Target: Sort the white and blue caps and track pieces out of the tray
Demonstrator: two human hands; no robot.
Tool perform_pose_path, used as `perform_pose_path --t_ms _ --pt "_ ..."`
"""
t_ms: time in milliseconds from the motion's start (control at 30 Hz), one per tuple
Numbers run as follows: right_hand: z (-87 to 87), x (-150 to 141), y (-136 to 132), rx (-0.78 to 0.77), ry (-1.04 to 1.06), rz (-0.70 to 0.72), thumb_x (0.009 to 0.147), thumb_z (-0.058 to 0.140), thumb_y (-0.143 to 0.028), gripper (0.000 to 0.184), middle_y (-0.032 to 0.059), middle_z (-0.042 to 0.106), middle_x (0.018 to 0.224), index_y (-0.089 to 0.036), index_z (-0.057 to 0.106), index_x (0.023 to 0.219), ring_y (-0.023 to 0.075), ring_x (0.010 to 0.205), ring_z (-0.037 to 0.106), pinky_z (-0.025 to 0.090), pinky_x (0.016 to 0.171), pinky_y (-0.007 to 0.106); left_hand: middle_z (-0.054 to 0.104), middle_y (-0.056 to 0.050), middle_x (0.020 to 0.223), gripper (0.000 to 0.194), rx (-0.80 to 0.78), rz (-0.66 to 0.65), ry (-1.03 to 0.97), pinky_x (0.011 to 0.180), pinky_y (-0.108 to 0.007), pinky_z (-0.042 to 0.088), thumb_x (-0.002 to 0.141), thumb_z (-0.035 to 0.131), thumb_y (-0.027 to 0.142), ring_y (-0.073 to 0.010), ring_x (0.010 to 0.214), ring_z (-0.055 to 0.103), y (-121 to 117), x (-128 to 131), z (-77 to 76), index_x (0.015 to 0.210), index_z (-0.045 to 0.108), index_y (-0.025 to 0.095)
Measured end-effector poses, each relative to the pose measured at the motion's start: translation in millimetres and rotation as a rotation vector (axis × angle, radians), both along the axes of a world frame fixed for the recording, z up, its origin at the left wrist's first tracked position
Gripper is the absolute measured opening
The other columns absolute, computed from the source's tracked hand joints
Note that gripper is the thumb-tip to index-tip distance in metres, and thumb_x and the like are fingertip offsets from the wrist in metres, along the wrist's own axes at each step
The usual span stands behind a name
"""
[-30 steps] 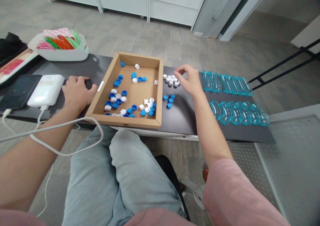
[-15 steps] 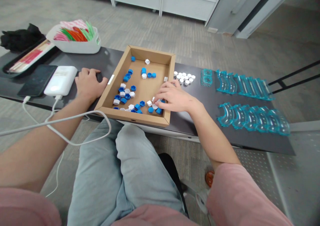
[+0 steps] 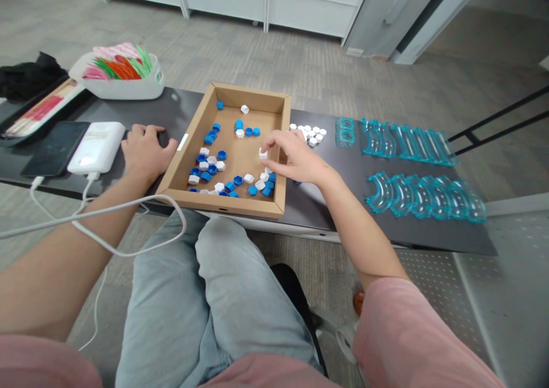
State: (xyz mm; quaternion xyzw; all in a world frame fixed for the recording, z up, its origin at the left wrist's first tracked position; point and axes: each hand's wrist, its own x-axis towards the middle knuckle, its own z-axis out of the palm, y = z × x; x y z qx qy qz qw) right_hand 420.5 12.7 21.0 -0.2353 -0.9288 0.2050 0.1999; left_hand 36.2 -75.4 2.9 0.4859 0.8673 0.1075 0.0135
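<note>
My right hand (image 3: 295,155) is over the right side of a shallow cardboard box (image 3: 223,203), pinching a white hexagonal piece (image 3: 263,155) between thumb and fingertips. Below it in the box lie several blue hexagonal pieces (image 3: 253,190) and white ones, mostly gathered along the near and left sides. My left hand (image 3: 144,155) rests on the table against the box's left wall, its thumb and fingers apart. A small dark object (image 3: 163,139) shows between its thumb and fingers; its kind is unclear.
White hexagonal pieces (image 3: 315,134) lie on the table (image 3: 326,205) right of the box. Farther right are rows of clear teal plastic parts (image 3: 422,196). At left stand a white power bank (image 3: 96,147), a black phone (image 3: 55,148), a white basket (image 3: 128,89) and looping white cables (image 3: 124,205).
My right hand has risen from the pieces in the near right corner and now pinches a white hexagonal piece. The left hand stays beside the box. The view has shifted slightly.
</note>
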Motion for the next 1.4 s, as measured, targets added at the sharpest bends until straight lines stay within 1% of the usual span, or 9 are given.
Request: perform_pose_path --t_ms 200,333,433,533,767,1033,1200,1300,1400 --pt "15.5 29 25 0.008 0.022 -0.298 0.117 0.068 -0.049 0.039 0.0106 0.087 0.129 -0.032 0.079 0.151 0.0385 0.121 0.076 0.049 0.115 0.055 0.060 -0.035 0.177 0.079 0.006 0.003 0.006 0.143 -0.067 0.042 0.112 0.046 0.050 -0.0500 0.168 0.054 0 0 -0.9 0.173 0.068 0.005" --pt "16.8 68 50 0.015 -0.056 -0.512 0.112 0.070 -0.039 0.031 0.0133 0.087 0.130 -0.029 0.086 0.137 0.0374 0.117 0.078 0.056 0.113 0.054 0.061 -0.034 0.177 0.078 0.016 0.001 0.002 0.143 -0.066 0.043 0.113 0.047 0.050 -0.0492 0.169 0.054 0 -1 -1.8 0.173 0.068 0.006" --pt "5.3 90 67 -0.062 -0.127 -0.531 0.098 0.083 -0.028 0.027 0.0129 0.087 0.123 -0.026 0.087 0.124 0.0357 0.109 0.080 0.061 0.108 0.052 0.061 -0.035 0.177 0.079 0.009 0.003 0.018 0.142 -0.068 0.044 0.112 0.045 0.048 -0.0506 0.168 0.055 0 2 -0.5 0.173 0.068 0.004" --pt "-6.6 101 78 -0.186 -0.144 -0.537 0.083 0.089 -0.018 0.035 0.0088 0.086 0.110 -0.024 0.082 0.117 0.0317 0.099 0.080 0.064 0.098 0.046 0.061 -0.035 0.177 0.079 0.000 0.011 0.036 0.141 -0.068 0.045 0.111 0.045 0.047 -0.0513 0.167 0.057 0 4 0.7 0.173 0.069 0.004" --pt "-12.4 105 82 -0.250 -0.159 -0.603 0.075 0.086 -0.006 0.039 0.0059 0.083 0.104 -0.026 0.070 0.104 0.0288 0.092 0.079 0.065 0.094 0.044 0.062 -0.035 0.176 0.079 0.008 0.002 0.040 0.139 -0.069 0.047 0.110 0.046 0.048 -0.0524 0.165 0.058 1 1 -1.7 0.172 0.070 0.004" --pt "-28.8 104 91 -0.211 -0.017 -0.575 0.075 0.090 -0.013 0.048 0.0085 0.083 0.119 -0.027 0.067 0.115 0.0278 0.093 0.077 0.066 0.090 0.045 0.063 -0.034 0.175 0.077 0.018 0.006 0.036 0.140 -0.068 0.047 0.110 0.048 0.046 -0.0513 0.166 0.057 1 0 -2.9 0.171 0.070 0.005" --pt "-27.6 96 90 -0.084 0.054 -0.538 0.087 0.088 -0.025 0.032 0.0108 0.080 0.118 -0.027 0.071 0.114 0.0312 0.095 0.073 0.065 0.098 0.053 0.063 -0.035 0.174 0.078 0.025 -0.005 0.031 0.139 -0.070 0.048 0.110 0.048 0.046 -0.0527 0.164 0.059 0 -1 -3.0 0.171 0.071 0.003" --pt "-20.8 75 76 -0.021 0.160 -0.409 0.101 0.082 -0.036 0.020 0.0102 0.079 0.119 -0.028 0.076 0.118 0.0321 0.102 0.072 0.061 0.101 0.052 0.063 -0.034 0.174 0.076 0.031 -0.003 0.020 0.140 -0.069 0.046 0.110 0.050 0.044 -0.0519 0.165 0.058 1 -1 -3.7 0.170 0.071 0.004" --pt "-11.9 43 50 0.004 0.184 -0.166 0.111 0.077 -0.048 0.022 0.0092 0.081 0.118 -0.030 0.081 0.122 0.0337 0.111 0.072 0.056 0.104 0.051 0.063 -0.033 0.174 0.076 0.032 0.005 0.017 0.140 -0.069 0.046 0.110 0.050 0.044 -0.0509 0.166 0.057 1 -1 -4.4 0.171 0.070 0.004"
